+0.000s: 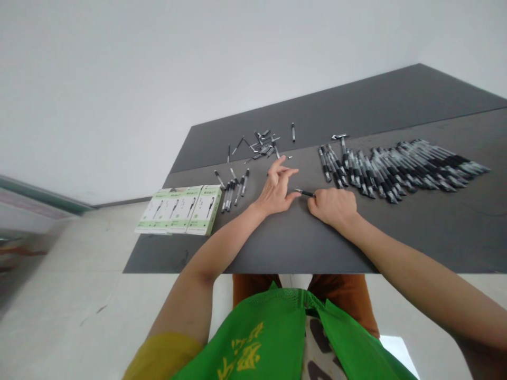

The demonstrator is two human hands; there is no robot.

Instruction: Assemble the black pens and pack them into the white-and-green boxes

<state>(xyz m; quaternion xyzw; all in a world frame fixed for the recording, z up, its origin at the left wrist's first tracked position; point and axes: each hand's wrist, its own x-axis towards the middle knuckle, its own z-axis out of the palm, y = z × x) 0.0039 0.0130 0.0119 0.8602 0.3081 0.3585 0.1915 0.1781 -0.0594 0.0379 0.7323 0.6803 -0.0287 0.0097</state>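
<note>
My right hand (332, 206) is closed in a fist around a pen (304, 193). The pen's dark grip and pointed tip stick out to the left; the rest is hidden in the fist. Close by that tip is my left hand (277, 187), its fingers spread and its thumb stretched toward the point. I see nothing held in it. Just beyond its fingertips lies a small light piece (290, 157), too small to name. A loose pile of black pen caps and thin pen parts (265, 150) is spread behind the left hand.
A wide row of clear pens with black grips (396, 171) covers the right side of the grey table (277, 248). Several pens (233, 191) lie left, beside green-and-white pen boxes (178, 211). One single pen (293, 132) lies farther back, before a white wall.
</note>
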